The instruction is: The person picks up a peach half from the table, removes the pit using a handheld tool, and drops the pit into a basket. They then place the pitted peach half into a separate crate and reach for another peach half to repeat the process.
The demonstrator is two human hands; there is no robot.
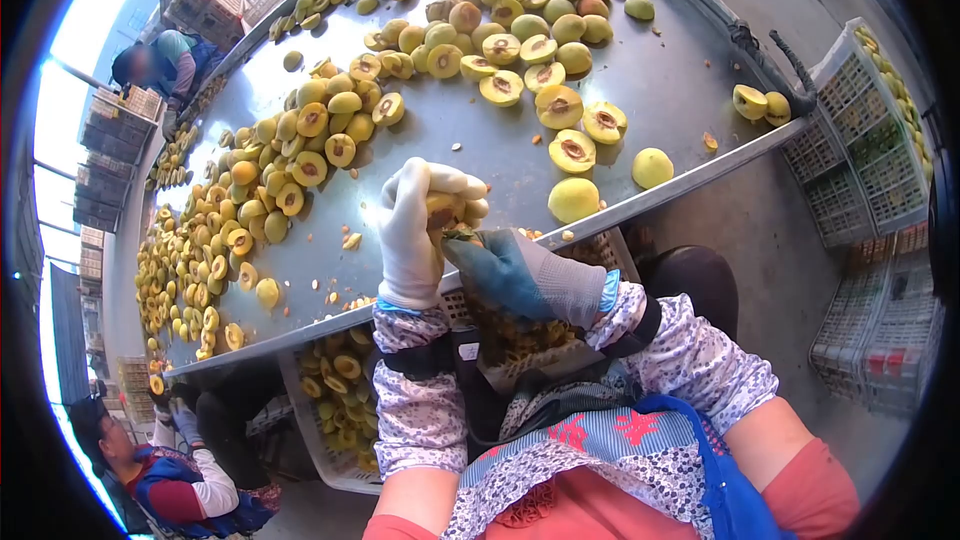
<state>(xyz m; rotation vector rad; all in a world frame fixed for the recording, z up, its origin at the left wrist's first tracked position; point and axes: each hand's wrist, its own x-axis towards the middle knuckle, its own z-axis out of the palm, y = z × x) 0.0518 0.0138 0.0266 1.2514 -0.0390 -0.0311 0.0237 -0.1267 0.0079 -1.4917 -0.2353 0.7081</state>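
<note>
My left hand (412, 230), in a white glove, is wrapped round a piece of fruit (445, 208) above the near edge of the metal table (420, 130). Against the fruit's lower side is my right hand (510, 270), in a grey and blue glove, its fingers closed; what they hold, if anything, is hidden. Several halved yellow-green fruits (573, 151) with brown centres lie cut side up on the table just right of my hands. A long pile of halves (310, 120) spreads to the left and back.
Below the table edge stand a crate of fruit halves (340, 390) and another crate (530, 355) under my hands. Stacked crates (870, 130) are at the right. One person (190, 490) sits at the lower left, another (175, 60) works at the upper left.
</note>
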